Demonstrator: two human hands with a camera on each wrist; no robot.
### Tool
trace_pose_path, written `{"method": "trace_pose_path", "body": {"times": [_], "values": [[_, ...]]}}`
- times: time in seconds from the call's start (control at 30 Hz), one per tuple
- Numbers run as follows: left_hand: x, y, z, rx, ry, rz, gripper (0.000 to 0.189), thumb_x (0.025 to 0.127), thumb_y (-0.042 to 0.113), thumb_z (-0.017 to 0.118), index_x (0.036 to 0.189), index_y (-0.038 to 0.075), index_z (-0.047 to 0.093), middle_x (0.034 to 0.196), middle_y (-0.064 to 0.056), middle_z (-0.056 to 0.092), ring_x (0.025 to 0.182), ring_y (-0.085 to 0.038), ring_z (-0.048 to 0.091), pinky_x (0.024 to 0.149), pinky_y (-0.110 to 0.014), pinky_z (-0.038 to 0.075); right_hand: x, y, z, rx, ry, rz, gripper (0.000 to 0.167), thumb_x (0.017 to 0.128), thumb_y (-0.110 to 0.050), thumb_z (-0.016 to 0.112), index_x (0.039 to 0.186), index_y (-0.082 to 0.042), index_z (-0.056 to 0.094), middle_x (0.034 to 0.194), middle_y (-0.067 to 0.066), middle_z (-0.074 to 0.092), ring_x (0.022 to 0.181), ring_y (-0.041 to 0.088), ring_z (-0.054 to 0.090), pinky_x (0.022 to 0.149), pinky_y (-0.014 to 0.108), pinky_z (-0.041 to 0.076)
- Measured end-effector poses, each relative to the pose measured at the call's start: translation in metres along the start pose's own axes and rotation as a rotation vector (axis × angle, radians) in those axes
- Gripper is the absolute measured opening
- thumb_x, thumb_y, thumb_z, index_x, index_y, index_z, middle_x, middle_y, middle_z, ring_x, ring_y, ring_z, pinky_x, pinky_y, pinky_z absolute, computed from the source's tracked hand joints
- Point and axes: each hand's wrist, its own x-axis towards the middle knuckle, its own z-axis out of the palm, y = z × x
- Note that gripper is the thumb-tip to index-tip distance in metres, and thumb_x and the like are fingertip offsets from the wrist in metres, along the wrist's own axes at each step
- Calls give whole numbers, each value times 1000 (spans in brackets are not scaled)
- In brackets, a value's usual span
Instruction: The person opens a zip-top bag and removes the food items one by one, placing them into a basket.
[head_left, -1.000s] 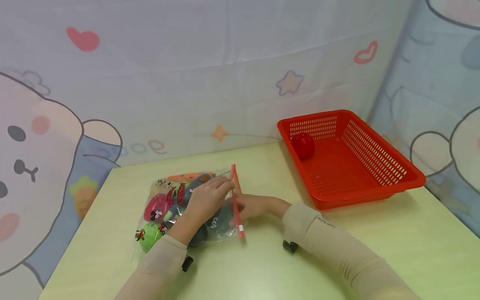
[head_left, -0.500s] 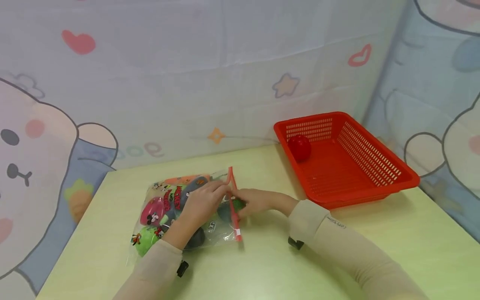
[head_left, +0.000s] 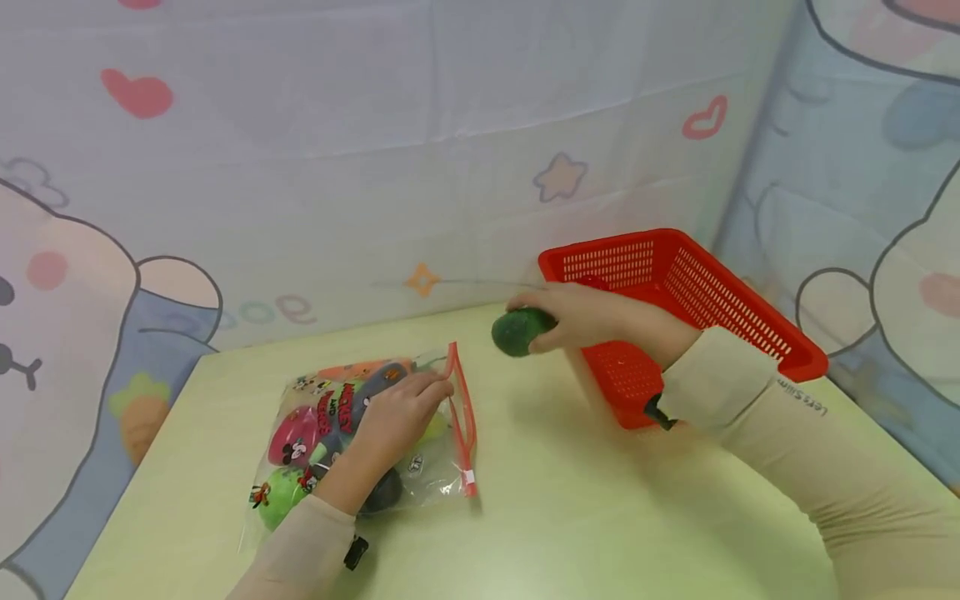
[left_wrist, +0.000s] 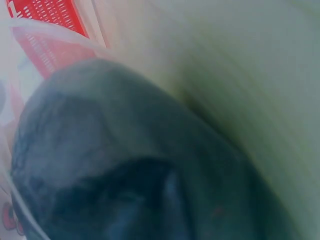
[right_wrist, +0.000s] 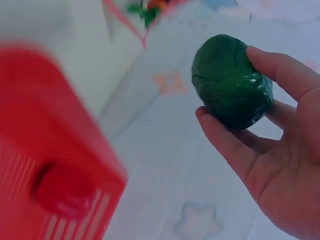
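My right hand point(head_left: 581, 318) holds a dark green avocado point(head_left: 519, 332) above the table, beside the basket's left wall. In the right wrist view, thumb and fingers grip the avocado point(right_wrist: 231, 80) from its sides. On the left, my left hand point(head_left: 401, 419) pinches the clear zip bag point(head_left: 442, 479) near its red-edged mouth, which gapes. Through the printed plastic show a pink piece point(head_left: 294, 435), a bright green one point(head_left: 281, 496), an orange one and several dark ones. A large dark rounded thing point(left_wrist: 110, 145) under plastic fills much of the left wrist view, where my hand is not visible.
A red plastic basket point(head_left: 806, 354) with slotted walls stands at the back right. Inside it is a red apple-like piece point(right_wrist: 65, 190), mostly hidden by my right arm in the head view. A printed cloth point(head_left: 360, 208) hangs behind the pale table point(head_left: 540, 517).
My right hand has drawn the avocado out of the bag's mouth and carried it up and right toward the basket. My left hand stays at the bag.
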Motion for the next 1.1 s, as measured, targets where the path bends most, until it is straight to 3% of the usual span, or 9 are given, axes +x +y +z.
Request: {"method": "trace_pose_path", "body": {"times": [0.1, 0.2, 0.3, 0.43, 0.53, 0.67, 0.87, 0.97, 1.1], "values": [[-3, 1, 0, 6, 19, 1, 20, 76, 11, 73, 95, 14, 66, 98, 0, 68, 88, -13, 66, 55, -24, 53, -4, 27, -23, 32, 80, 91, 52, 85, -32, 63, 131, -15, 46, 115, 8, 55, 102, 25, 49, 84, 39, 47], [-4, 2, 0, 3, 30, -2, 21, 75, 10, 74, 94, 14, 66, 97, -1, 68, 87, -14, 66, 54, -25, 53, -8, 57, -37, 36, 96, 219, 61, 85, -44, 60, 134, -12, 43, 124, 13, 53, 109, 30, 48, 91, 48, 44], [-5, 4, -1, 2, 33, 1, 21, 75, 11, 74, 94, 14, 66, 97, -1, 69, 88, -14, 66, 54, -25, 53, -12, 87, -37, 32, 3, 361, 69, 85, -45, 57, 136, -3, 38, 132, 22, 45, 115, 38, 44, 95, 54, 40], [-6, 3, -3, 15, 30, 16, 22, 75, 12, 74, 95, 15, 65, 97, -1, 69, 88, -13, 66, 55, -24, 53, -7, 113, -25, 66, -203, 490, 69, 86, -35, 58, 135, 8, 34, 131, 27, 42, 107, 37, 50, 88, 48, 48], [-4, 2, -3, 14, 22, 15, 21, 77, 13, 73, 96, 15, 65, 97, 0, 69, 90, -13, 66, 56, -24, 53, -1, 120, -16, 110, -282, 530, 62, 86, -30, 58, 131, 8, 39, 120, 23, 47, 95, 30, 53, 78, 38, 52], [-2, 4, 0, -1, 7, 7, 20, 78, 14, 72, 96, 16, 65, 99, 0, 68, 92, -12, 65, 54, -24, 52, 7, 123, -4, 135, -316, 524, 50, 87, -22, 57, 123, 10, 44, 113, 19, 48, 96, 27, 49, 81, 37, 52], [-7, 7, 2, -7, -22, 21, 22, 77, 13, 72, 97, 16, 64, 101, 0, 68, 93, -12, 65, 58, -25, 54, 13, 125, 12, 56, -327, 608, 50, 86, -30, 60, 125, 0, 52, 116, 16, 56, 98, 28, 52, 81, 38, 51], [-8, 7, 2, -4, -39, 18, 20, 79, 14, 71, 98, 17, 64, 102, 1, 68, 95, -12, 65, 62, -25, 55, 12, 129, 16, 113, -315, 669, 61, 87, -34, 60, 135, -1, 42, 128, 20, 50, 106, 33, 52, 82, 39, 52], [-7, 7, 1, 3, -40, 15, 20, 80, 14, 70, 98, 17, 64, 102, 0, 68, 94, -13, 66, 61, -25, 55, 12, 136, 19, 184, -348, 642, 70, 89, -34, 57, 141, 3, 28, 139, 24, 38, 118, 38, 47, 92, 43, 48]]}}
